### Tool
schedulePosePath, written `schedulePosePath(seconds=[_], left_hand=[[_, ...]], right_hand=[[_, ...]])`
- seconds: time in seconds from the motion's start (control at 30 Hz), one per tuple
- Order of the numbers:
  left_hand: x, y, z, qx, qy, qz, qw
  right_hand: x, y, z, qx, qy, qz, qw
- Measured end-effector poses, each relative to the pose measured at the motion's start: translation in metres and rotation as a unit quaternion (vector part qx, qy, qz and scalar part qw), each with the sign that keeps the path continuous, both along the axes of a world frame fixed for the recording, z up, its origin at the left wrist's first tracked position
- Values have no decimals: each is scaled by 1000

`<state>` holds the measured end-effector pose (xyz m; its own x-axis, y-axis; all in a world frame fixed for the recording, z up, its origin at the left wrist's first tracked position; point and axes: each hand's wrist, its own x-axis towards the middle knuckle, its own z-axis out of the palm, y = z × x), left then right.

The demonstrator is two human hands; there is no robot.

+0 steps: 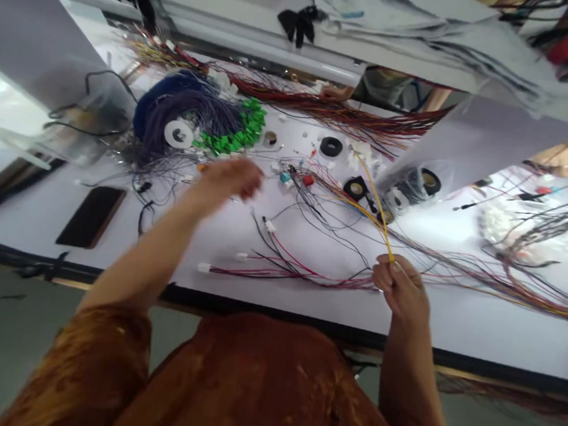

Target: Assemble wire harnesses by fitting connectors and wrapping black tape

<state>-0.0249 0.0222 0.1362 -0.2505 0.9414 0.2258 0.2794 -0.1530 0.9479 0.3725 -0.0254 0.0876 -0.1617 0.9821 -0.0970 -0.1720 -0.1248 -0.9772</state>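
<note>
The person stands at a white worktable (242,232) strewn with wires. Two hands are at work. The right hand (401,290) is closed, pinching one yellow wire (374,201) between thumb and fingers; the wire rises from the fist and runs up and left across the table towards a cluster of white connectors (360,155). The left hand (231,178) reaches out over the table, blurred, its fingers curled downward above a loose tangle of thin wires; I cannot tell whether it grips anything.

Just beyond the left hand lies one big coil of purple wires (184,106), with a heap of green connectors (236,131) along its right side and one white tape roll (179,134) on top of it. I count three black tape rolls: one (331,146) alone, one (355,188) near the yellow wire, and one (430,181) farther right. One dark phone (91,216) lies flat near the table's front left edge. Between the hands lies one bundle of red and black wires (289,267) ending in white plugs. At the far side, another person's hand (336,92) rests on a long sheaf of red wires (354,112).
</note>
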Motion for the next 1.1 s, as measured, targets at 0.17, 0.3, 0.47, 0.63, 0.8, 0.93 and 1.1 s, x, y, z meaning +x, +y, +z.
schedulePosePath(seconds=[0.17,0.3,0.47,0.63,0.8,0.93,1.1], left_hand=[[115,8,-67,-315,-280,-359,833],[124,45,-54,-253,-410,-268,834],[93,53,-32,-149,-386,-176,893],[59,38,-22,-63,-349,-110,928],[34,12,-13,51,-137,-18,989],[26,-16,-21,153,-126,8,980],[32,-56,-50,81,-321,24,943]], right_hand=[[4,-5,-4,23,-27,35,999],[6,-12,-14,22,-101,99,990],[0,-13,-29,-17,-206,199,958],[-10,0,-35,8,-302,265,916],[-13,24,-46,12,-334,186,924],[-15,37,-54,-91,-127,108,982],[-19,38,-56,-115,46,3,992]])
